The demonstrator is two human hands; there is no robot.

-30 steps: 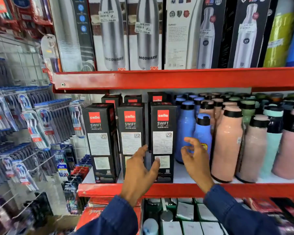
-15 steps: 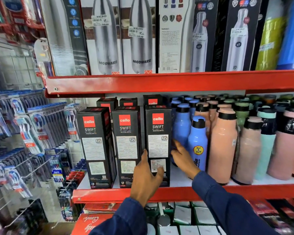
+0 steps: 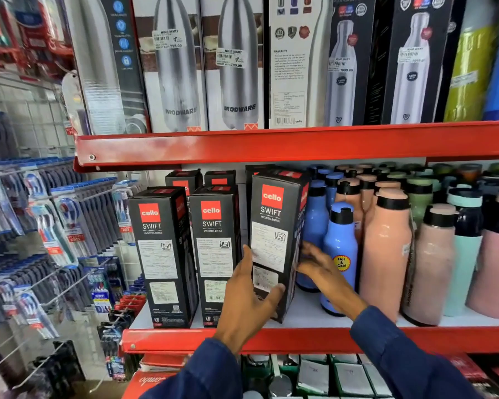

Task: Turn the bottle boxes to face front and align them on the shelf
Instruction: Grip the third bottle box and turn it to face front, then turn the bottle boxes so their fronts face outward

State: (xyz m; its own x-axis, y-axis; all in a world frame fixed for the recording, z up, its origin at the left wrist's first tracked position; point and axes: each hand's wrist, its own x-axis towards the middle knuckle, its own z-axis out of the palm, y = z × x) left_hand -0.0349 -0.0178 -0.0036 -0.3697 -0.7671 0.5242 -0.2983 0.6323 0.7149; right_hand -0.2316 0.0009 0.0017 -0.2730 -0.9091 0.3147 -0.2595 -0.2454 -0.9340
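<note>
The right box is now tilted and turned since before; I see both hands, left and right, grasping its sides on the shelf.

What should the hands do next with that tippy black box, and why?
Probably set the rightmost Swift box down flat and turn it. It tilts and stands angled beside the two straight boxes, held between the left hand and the right hand.
</note>
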